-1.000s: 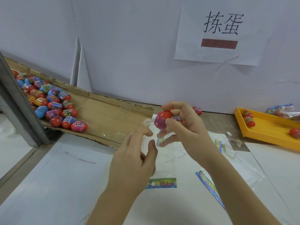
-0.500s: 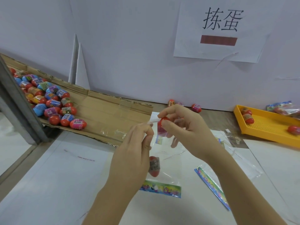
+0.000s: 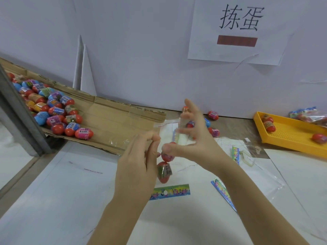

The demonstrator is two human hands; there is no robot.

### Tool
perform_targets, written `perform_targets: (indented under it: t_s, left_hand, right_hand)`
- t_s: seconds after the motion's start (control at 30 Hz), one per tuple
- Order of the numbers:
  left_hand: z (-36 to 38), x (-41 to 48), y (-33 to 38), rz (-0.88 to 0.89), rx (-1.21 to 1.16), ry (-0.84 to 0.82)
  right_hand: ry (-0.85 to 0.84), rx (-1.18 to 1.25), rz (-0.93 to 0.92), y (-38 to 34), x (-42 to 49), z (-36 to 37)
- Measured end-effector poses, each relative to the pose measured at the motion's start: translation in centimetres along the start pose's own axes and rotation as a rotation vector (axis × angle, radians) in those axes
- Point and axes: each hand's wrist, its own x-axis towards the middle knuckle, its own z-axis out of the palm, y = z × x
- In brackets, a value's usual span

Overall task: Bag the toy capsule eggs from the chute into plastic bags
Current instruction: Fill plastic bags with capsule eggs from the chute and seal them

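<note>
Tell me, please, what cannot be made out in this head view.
Head view:
Right hand: motion blur hides its grip on the plastic bag.
Upper egg: partly behind that hand's thumb.
Egg pile: partly behind the grey post.
Egg labels: too small to read.

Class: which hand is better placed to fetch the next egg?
Probably the right hand: open, seemingly empty, with loose eggs just beyond it; the left hand pinches the bag.

**Bag and egg status**

The clear plastic bag [image 3: 178, 172] hangs mouth-up, with a colourful printed strip at its bottom. Two red capsules sit stacked inside: upper egg [image 3: 167, 156], lower egg [image 3: 164, 172]. Loose eggs [image 3: 53, 110] are piled at the upper left of the cardboard chute [image 3: 115, 124].
</note>
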Motion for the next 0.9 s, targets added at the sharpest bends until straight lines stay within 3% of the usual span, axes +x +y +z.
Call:
perform_targets:
  t_s: [0.1, 0.2, 0.33, 0.47, 0.53, 0.7, 0.9]
  left_hand:
    - [-0.1, 0.1, -0.1, -0.014, -0.036, 0.026]
    - [-0.1, 0.2, 0.0, -0.111, -0.244, 0.013]
    - [-0.4, 0.7, 0.0, -0.444, -0.617, -0.128]
    - [-0.3, 1.2, -0.6, -0.702, -0.707, -0.48]
    - [0.0, 1.1, -0.6, -0.755, -0.795, -0.469]
    - [-0.1, 1.5, -1.2, -0.731, -0.852, -0.338]
    - [0.1, 1.1, -1.4, -0.754, -0.799, -0.412]
  right_hand:
    - [-0.177, 0.142, 0.173, 0.3, 0.5, 0.2]
    - [-0.077, 0.32, 0.145, 0.6, 0.8, 0.5]
    - [0.062, 0.525, 0.024, 0.5, 0.8, 0.2]
    - [0.244, 0.423, -0.145, -0.1, 0.7, 0.2]
    - [0.237, 0.419, -0.162, -0.2, 0.6, 0.3]
    - [-0.001, 0.309, 0.012, -0.2, 0.5, -0.8]
    - [-0.002, 0.25, -0.082, 0.1, 0.6, -0.8]
